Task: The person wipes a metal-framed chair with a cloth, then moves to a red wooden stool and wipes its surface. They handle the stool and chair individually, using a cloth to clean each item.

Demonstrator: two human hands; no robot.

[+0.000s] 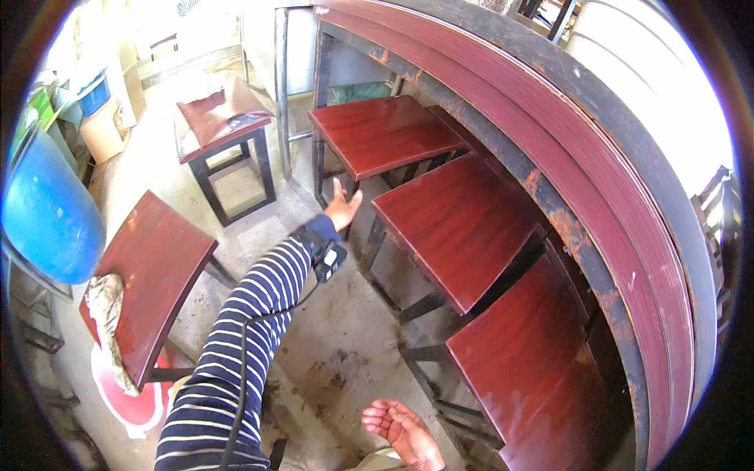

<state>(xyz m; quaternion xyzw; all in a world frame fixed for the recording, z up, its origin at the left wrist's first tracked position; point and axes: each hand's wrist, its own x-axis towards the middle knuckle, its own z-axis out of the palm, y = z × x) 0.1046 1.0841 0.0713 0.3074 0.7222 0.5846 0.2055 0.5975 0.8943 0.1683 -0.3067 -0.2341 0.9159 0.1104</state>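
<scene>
My left hand (341, 206) reaches forward, fingers apart and empty, close to the near corner of a red-brown wooden stool top (383, 132). A dark device is strapped at that wrist, over a striped sleeve, with a cable running along the arm. Low in the picture my right hand (406, 433) is held palm up with its fingers loosely curled and nothing in it. Two more glossy stools, a middle one (459, 224) and a nearer one (530, 353), stand to the right on dark metal legs.
Layered red-brown boards on a rusty metal frame (530, 182) arch over the stools. At left are another stool (159, 265) bearing a stained cloth (107, 318), a pink basin (132, 406) and a blue barrel (50, 206). A further stool (224, 138) with sheets on it stands behind.
</scene>
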